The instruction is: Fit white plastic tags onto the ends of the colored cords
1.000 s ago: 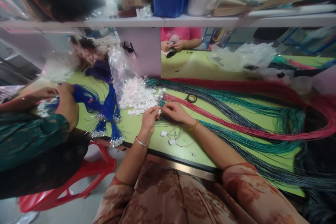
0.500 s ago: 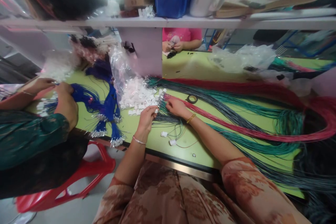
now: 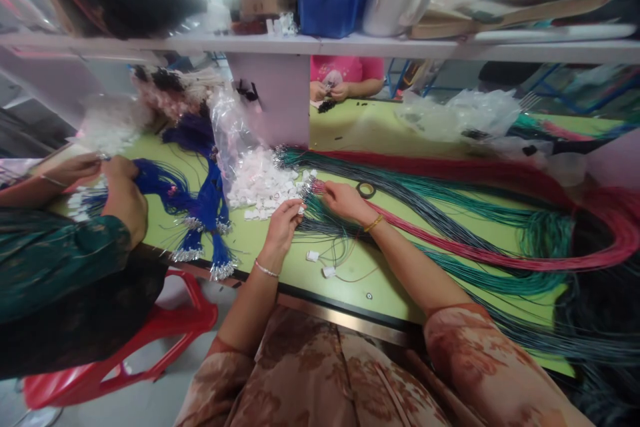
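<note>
A small white connector housing (image 3: 301, 211) sits pinched between the thumb and fingertips of my left hand (image 3: 284, 221), above the near edge of the white connector pile (image 3: 263, 180). My right hand (image 3: 346, 201) is just to the right, its fingers curled together at the tip end of the red wires (image 3: 317, 185). What those fingertips grip is hidden. Below my hands run dark wires (image 3: 320, 227) with green ones (image 3: 314, 205) beside them. Two white connectors with wires attached, one connector (image 3: 313, 256) and another connector (image 3: 329, 271), lie on the green-yellow table (image 3: 350, 300).
A roll of black tape (image 3: 367, 189) lies behind my right wrist. Long green wires (image 3: 545, 237) extend right. At left, a co-worker's hands (image 3: 113, 170) work near blue wire bundles (image 3: 205, 203). A shelf (image 3: 320, 45) with a blue bin (image 3: 330, 0) crosses above the table.
My right hand has shifted slightly right and up, onto the red wire ends. My left hand has stayed nearly in place, still pinching the white connector housing.
</note>
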Available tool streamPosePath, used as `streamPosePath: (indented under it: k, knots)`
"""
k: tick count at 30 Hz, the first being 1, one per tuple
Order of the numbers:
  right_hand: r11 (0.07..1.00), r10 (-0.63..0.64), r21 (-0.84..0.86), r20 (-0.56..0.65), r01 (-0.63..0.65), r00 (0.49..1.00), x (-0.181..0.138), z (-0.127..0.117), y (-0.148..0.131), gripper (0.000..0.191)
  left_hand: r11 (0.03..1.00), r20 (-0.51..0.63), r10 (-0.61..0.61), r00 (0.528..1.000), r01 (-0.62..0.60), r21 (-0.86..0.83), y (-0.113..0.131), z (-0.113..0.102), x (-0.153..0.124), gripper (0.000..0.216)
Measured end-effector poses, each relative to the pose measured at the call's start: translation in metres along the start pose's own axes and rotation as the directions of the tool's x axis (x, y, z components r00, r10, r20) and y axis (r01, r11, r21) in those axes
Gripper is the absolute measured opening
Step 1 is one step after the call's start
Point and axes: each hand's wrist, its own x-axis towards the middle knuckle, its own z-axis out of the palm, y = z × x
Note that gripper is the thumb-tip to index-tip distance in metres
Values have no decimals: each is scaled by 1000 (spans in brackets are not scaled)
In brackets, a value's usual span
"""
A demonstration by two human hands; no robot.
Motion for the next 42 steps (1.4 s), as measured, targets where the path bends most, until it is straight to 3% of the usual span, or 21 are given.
streamPosePath:
  k: [2, 4, 8, 11, 20, 27, 33, 42]
  knots:
    - [1000, 4, 14, -10, -4, 1000, 3, 1, 0, 10, 1000, 10, 2, 1000, -2, -13, 0, 0, 0, 19]
    - [987, 14, 162, 10, -15, 1000, 6, 5, 0, 10, 1000, 18, -4, 1000, 4, -25, -1, 0, 0, 19]
    - [821, 70, 567, 17, -67, 997, 8, 12, -8, 13, 998, 35, -3, 999, 5, -58, -3, -1, 0, 18]
    - [741, 90, 669, -18, -55, 996, 2, 13, -18, 17, 996, 60, 14, 998, -8, -86, -5, 0, -1, 17]
    - [806, 38, 593, -53, 1, 998, -26, 8, -37, 10, 985, 115, 14, 993, 6, -172, -9, 4, -1, 12]
    - [903, -14, 427, -69, 42, 998, -30, 10, -37, 11, 985, 104, 20, 994, -2, -174, -13, 3, -1, 12]
    - [921, -55, 377, -113, 94, 992, -32, 8, -38, 8, 984, 81, 26, 996, -11, -180, -13, 3, 0, 16]
    - [919, -68, 383, -80, 94, 994, -33, 18, -34, 13, 996, 65, 83, 994, -85, 16, -25, 5, -2, 26]
